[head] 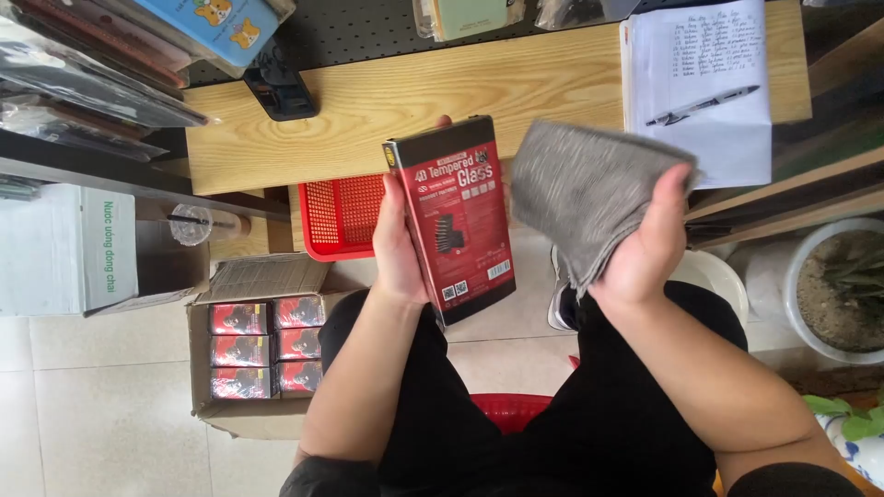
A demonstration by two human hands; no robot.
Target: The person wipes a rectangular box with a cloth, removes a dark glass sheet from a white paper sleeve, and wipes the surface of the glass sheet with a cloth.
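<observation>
Below the wooden desk [368, 101] edge, left hand [398, 248] grips a red flat box [456, 216] upright; right hand [645, 248] clutches a grey cloth [580, 189] just beside it.

Floor [110, 405]: pale square tiles, lit by soft daylight. Wooden counter [414, 92]: light grain, spanning the upper frame; a black perforated panel [368, 28] is seen behind its far edge. Dark shelving [74, 156]: set at the counter's left end. Potted plant [843, 285]: white pot, placed at the floor's right edge.
</observation>
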